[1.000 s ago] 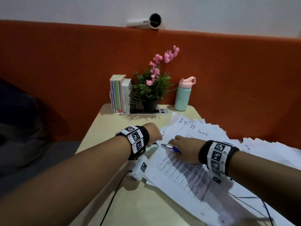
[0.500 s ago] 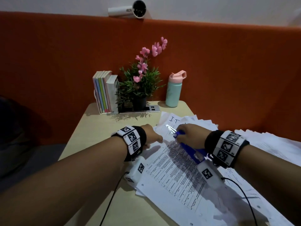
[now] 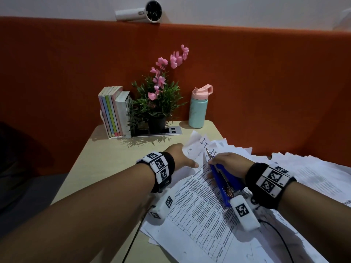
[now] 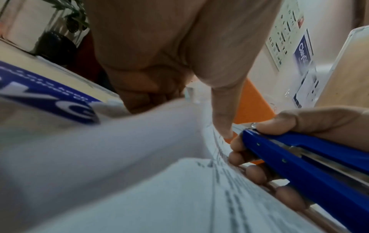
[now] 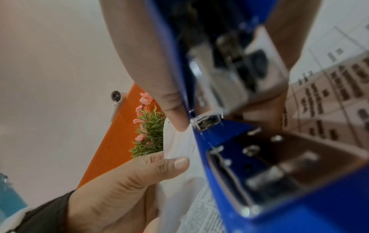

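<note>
Along the far edge of the desk (image 3: 98, 168) stand a row of books (image 3: 112, 111), a potted plant (image 3: 157, 103) and a teal bottle (image 3: 197, 111). Nearer, the left hand (image 3: 178, 158) pinches the upper left corner of the stack of papers (image 3: 199, 215), thumb on top and fingers curled beneath. Just to its right, the right hand (image 3: 229, 164) grips a blue stapler (image 3: 220, 185), fingers wrapped round its body. The stapler's metal tip points over the top sheet near that corner.
</note>
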`<state>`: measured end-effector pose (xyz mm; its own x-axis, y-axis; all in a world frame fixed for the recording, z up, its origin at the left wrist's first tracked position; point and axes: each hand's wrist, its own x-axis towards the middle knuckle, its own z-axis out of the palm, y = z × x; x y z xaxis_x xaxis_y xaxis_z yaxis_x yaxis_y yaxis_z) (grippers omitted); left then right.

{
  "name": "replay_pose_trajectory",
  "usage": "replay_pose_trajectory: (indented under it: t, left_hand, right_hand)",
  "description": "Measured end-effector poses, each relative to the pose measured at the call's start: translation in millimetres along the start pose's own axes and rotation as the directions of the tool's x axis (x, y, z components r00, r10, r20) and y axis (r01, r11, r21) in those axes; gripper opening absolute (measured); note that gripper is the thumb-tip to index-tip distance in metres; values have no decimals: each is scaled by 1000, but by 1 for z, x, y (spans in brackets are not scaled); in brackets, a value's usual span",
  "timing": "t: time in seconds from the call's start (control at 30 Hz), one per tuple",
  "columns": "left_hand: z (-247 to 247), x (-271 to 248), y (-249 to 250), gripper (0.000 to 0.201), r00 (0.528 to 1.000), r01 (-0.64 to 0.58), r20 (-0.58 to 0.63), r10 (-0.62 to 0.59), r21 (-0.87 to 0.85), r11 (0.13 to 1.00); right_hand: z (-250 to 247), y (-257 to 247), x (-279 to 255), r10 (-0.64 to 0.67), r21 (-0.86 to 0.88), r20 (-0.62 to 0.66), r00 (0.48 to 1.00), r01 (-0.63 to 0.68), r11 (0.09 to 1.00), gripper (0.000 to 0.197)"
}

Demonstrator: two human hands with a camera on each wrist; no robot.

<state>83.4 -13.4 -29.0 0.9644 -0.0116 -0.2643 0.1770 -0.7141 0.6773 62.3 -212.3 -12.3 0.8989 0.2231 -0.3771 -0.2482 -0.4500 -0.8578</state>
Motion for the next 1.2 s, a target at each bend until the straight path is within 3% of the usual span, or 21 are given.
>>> replay_pose_trajectory:
  t: [0.17,0.27,0.33,0.4,0.53,0.7,0.77,0.9,0.97,1.03,1.07,1.13,1.17,1.2]
  left_hand:
    - [4,-10,-3,67,997,-13,76,17,-50,999]
    - [-4,-11,-17,69,999,-10,47,15,-106,994]
    - [-22,-15,-28,58,999,-18,38,24,-151,988]
    - [-45,-22,-47,54,999,-12,37,19,-192,981]
    - [-91,-33,-104,75,1000,-15,11,22,-420,907]
    - [-114,-62,-143,62,998,-34,19,57,-611,791]
    - [-113,-64,-151,63,998,-32,15,54,-647,762]
    - [-117,-67,-149,66,997,-51,11,77,-656,753]
    - [-119,-67,-148,65,995,-63,15,96,-659,749]
    - [-122,-69,-146,61,995,-72,9,104,-660,747]
    - [-124,-70,-145,60,994,-76,9,109,-657,750]
    - [-124,-73,-139,59,991,-93,12,132,-650,754]
    - [-124,-74,-135,58,990,-99,11,139,-647,756]
    - [-123,-75,-130,57,990,-106,6,144,-648,754]
  right_hand:
    - [4,0,-4,-7,76,-34,999,10,997,25]
    - [4,-13,-7,-54,-64,-155,986,44,997,23]
    - [-4,-23,-6,-80,-88,-221,972,62,994,29]
    - [-17,-31,-6,-101,-223,-248,964,45,974,36]
    - [-24,-29,-3,-100,-600,-210,973,-48,798,34]
    - [7,-16,15,-141,-831,-114,983,-16,557,8]
    - [18,-18,17,-124,-883,-74,990,-7,470,22]
    - [31,-26,9,-83,-968,-25,996,-3,252,27]
    - [31,-38,-3,-71,-982,-21,997,-7,187,39]
    - [25,-61,-16,-217,-961,-43,975,19,276,53]
    - [24,-77,-23,-360,-933,-37,932,97,347,52]
    - [27,-111,-35,-622,-848,6,783,333,411,34]
    - [33,-128,-38,-671,-796,30,741,424,433,26]
    - [41,-141,-37,-669,-745,61,741,480,463,21]
